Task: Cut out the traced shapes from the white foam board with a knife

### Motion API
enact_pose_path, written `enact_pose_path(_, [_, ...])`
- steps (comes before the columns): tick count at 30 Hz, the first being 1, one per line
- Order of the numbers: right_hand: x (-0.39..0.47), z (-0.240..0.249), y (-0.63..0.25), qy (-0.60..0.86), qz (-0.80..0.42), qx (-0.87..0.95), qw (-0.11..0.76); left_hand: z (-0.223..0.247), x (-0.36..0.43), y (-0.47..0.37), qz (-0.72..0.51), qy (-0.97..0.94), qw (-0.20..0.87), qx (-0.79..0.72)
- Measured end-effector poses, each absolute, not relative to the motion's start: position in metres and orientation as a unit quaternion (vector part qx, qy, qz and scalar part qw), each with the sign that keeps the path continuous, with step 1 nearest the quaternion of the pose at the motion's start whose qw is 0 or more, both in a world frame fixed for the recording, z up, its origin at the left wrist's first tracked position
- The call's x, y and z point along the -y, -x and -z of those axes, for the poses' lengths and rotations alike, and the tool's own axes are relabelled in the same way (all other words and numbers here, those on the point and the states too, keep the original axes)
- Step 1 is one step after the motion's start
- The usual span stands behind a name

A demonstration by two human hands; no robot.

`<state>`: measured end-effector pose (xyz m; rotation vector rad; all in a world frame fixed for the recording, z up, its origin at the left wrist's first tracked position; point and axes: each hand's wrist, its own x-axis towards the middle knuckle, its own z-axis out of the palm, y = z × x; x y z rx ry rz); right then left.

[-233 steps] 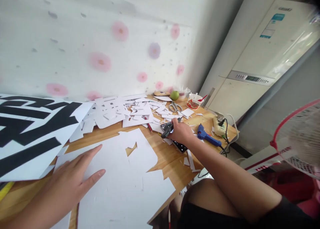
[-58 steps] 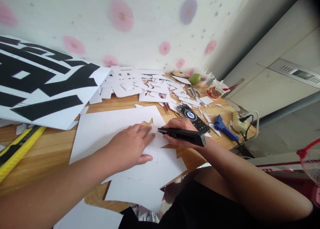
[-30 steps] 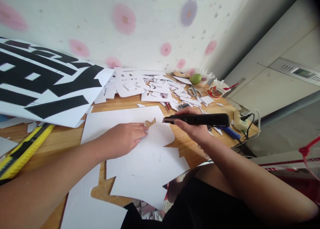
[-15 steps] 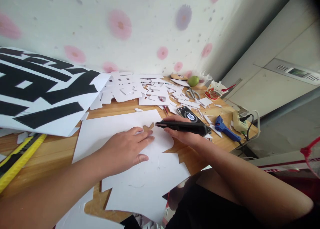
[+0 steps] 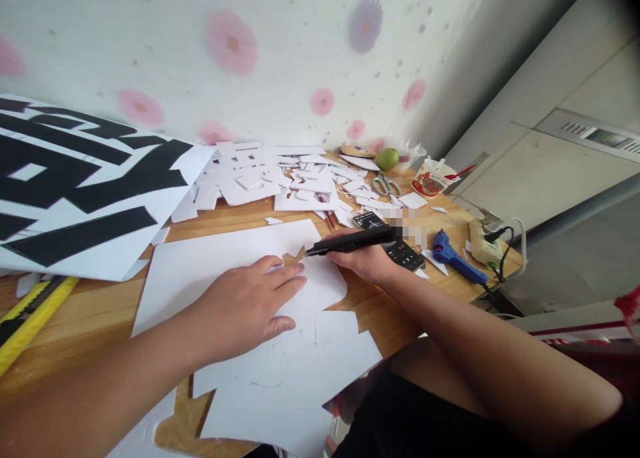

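Observation:
My left hand (image 5: 250, 301) lies flat with its fingers spread, pressing on a white foam board sheet (image 5: 200, 261). Just beyond its fingertips a small jagged cut-out (image 5: 293, 257) lets the brown surface below show through. My right hand (image 5: 363, 258) is wrapped round a black utility knife (image 5: 353, 240), which is tilted with its tip at the right edge of that cut-out. Nearer to me, a second white sheet (image 5: 285, 378) with notched edges and faint pencil marks overlaps the wooden table (image 5: 187, 418).
White offcuts (image 5: 310, 185), scissors (image 5: 386, 186), a pencil (image 5: 327, 211) and a smartphone (image 5: 405, 255) lie behind and right. Further right are a blue glue gun (image 5: 457, 258), power strip (image 5: 487, 245) and paper cup (image 5: 430, 177). A black-lettered sheet (image 5: 165, 208) and yellow cutter (image 5: 37, 318) sit left.
The knife tip has moved slightly left and down to the cut-out's edge, and its handle has tilted up. The phone screen now shows a different display. My left hand stays on the sheet.

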<state>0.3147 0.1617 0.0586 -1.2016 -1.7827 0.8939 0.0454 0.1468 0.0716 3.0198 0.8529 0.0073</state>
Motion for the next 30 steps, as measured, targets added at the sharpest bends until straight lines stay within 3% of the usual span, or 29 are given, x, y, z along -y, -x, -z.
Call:
enact_pose_path(17, [-0.168, -0.063, -0.316, 0.464, -0.397, 0.699, 0.373, -0.072, -0.144, -0.046, -0.005, -0.962, -0.006, -0.272])
enact_pose_path(30, [-0.175, -0.067, -0.318, 0.458, -0.413, 0.699, 0.362, -0.077, -0.139, -0.05, 0.063, -0.948, 0.034, -0.309])
